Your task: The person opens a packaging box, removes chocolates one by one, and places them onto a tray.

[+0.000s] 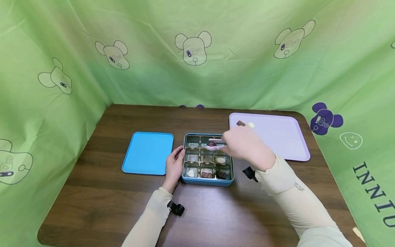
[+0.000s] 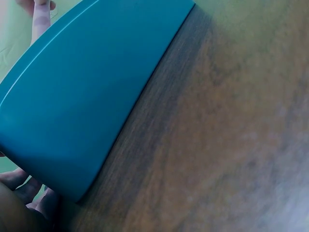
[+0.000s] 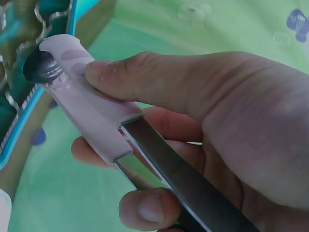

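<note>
My right hand (image 1: 243, 144) grips tongs (image 3: 101, 104) with pale pink tips and metal arms. Between the tips sits a dark, rounded chocolate (image 3: 41, 67), over the back middle compartment of a blue tin (image 1: 207, 183) in the head view. The tin's gold insert is divided into a grid. In its front row lie a white chocolate (image 1: 190, 172), a brown one (image 1: 206, 173) and a dark one (image 1: 220, 174); a cream one (image 1: 220, 160) lies in the middle row at right. Against the tin's left wall rests my left hand (image 1: 174, 166), fingers loosely bent.
Left of the tin, a flat blue lid (image 1: 148, 152) lies on the brown wooden table (image 1: 92, 199). A lilac tray (image 1: 282, 137) at the back right bears a brown chocolate (image 1: 240, 123) and a white one (image 1: 250, 125). Green printed cloth (image 1: 154, 82) hangs around the table.
</note>
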Motion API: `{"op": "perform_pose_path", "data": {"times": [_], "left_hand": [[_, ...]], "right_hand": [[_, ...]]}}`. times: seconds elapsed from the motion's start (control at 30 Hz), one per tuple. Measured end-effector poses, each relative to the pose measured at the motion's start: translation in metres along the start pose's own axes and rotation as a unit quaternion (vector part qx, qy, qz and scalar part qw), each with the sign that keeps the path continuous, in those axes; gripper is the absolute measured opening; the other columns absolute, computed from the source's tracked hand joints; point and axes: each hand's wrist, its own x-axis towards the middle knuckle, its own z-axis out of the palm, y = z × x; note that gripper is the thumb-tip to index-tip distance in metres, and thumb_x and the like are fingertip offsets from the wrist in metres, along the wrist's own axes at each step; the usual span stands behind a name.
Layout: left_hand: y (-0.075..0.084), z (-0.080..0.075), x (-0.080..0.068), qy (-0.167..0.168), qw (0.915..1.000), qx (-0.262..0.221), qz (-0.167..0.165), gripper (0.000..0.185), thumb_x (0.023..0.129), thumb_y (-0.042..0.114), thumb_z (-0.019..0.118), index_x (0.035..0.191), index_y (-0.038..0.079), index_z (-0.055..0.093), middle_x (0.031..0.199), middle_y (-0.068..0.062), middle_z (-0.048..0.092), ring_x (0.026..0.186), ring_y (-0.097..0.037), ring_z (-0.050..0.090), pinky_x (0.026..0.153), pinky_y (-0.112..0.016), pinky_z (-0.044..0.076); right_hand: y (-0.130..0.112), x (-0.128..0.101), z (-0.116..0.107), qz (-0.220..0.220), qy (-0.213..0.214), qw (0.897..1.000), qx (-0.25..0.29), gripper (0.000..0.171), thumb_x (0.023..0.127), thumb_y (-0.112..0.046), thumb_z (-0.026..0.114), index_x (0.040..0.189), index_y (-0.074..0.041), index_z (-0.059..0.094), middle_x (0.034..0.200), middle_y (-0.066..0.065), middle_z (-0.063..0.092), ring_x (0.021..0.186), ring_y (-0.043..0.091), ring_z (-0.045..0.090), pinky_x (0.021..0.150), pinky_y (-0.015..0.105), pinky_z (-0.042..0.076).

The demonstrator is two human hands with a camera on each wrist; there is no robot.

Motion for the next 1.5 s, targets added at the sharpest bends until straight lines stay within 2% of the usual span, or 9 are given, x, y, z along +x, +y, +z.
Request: {"op": "perform_pose_path", "data": {"times": [0.1,0.23,0.4,0.6,0.8,1.07,1.3,1.5], "left_hand": [[0.0,0.0,0.001,0.0,1.0,0.001,-0.001,0.037,0.104,0.024,0.06,0.134,0.004,0.064,0.125,-0.017,0.068,0.113,-0.029,0.066,0.093,-0.045,0.053],[0.002,0.0,0.001,-0.001,1.0,-0.004,-0.004,0.037,0.104,0.024,0.06,0.135,0.004,0.064,0.123,-0.017,0.069,0.111,-0.029,0.066,0.091,-0.044,0.054],[0.001,0.0,0.001,0.0,1.0,-0.005,-0.001,0.036,0.104,0.024,0.06,0.134,0.004,0.064,0.122,-0.018,0.069,0.11,-0.029,0.067,0.09,-0.043,0.054],[0.001,0.0,0.002,0.003,1.0,-0.004,0.001,0.036,0.103,0.024,0.061,0.133,0.004,0.065,0.122,-0.018,0.069,0.111,-0.029,0.067,0.091,-0.044,0.053],[0.001,0.0,0.002,0.003,1.0,0.0,0.005,0.035,0.104,0.023,0.06,0.133,0.004,0.066,0.122,-0.017,0.07,0.11,-0.028,0.067,0.09,-0.043,0.054],[0.001,0.0,0.001,0.001,1.0,0.001,0.007,0.036,0.104,0.024,0.06,0.133,0.003,0.065,0.121,-0.018,0.07,0.109,-0.029,0.067,0.089,-0.043,0.054],[0.001,-0.001,0.002,0.002,1.0,0.008,0.002,0.035,0.104,0.024,0.06,0.133,0.005,0.065,0.12,-0.017,0.07,0.108,-0.028,0.067,0.09,-0.045,0.053],[0.001,-0.001,0.002,0.0,1.0,0.008,0.0,0.035,0.104,0.023,0.059,0.133,0.005,0.065,0.121,-0.016,0.07,0.109,-0.028,0.067,0.09,-0.045,0.054]], "right_hand": [[0.009,-0.004,-0.005,0.012,0.016,1.0,-0.001,0.027,0.087,-0.032,0.075,0.067,-0.018,0.063,0.061,-0.002,0.054,0.057,0.021,0.054,0.059,0.049,0.051],[0.021,-0.008,-0.008,0.028,0.019,0.999,0.013,0.025,0.088,-0.032,0.075,0.069,-0.018,0.067,0.064,0.0,0.054,0.057,0.022,0.053,0.056,0.049,0.049],[0.037,-0.012,-0.01,0.05,0.004,0.998,0.03,0.022,0.089,-0.029,0.073,0.071,-0.017,0.067,0.063,0.0,0.055,0.056,0.021,0.051,0.053,0.045,0.045],[0.058,-0.017,-0.008,0.08,-0.011,0.996,0.046,0.022,0.091,-0.032,0.07,0.076,-0.015,0.07,0.064,0.0,0.058,0.059,0.021,0.053,0.058,0.047,0.048],[0.077,-0.021,0.0,0.1,-0.017,0.993,0.053,0.024,0.09,-0.032,0.071,0.072,-0.016,0.068,0.064,0.0,0.057,0.06,0.021,0.054,0.057,0.047,0.046],[0.106,-0.029,0.011,0.126,-0.024,0.99,0.066,0.035,0.091,-0.036,0.07,0.064,-0.017,0.061,0.06,-0.001,0.051,0.056,0.019,0.046,0.049,0.037,0.036],[0.135,-0.037,0.017,0.187,-0.028,0.979,0.081,0.036,0.089,-0.051,0.07,0.072,-0.019,0.069,0.066,0.003,0.057,0.061,0.024,0.051,0.049,0.042,0.038],[0.147,-0.034,0.029,0.199,-0.031,0.976,0.089,0.036,0.088,-0.049,0.07,0.068,-0.02,0.066,0.067,0.003,0.057,0.063,0.025,0.051,0.05,0.043,0.039]]}}
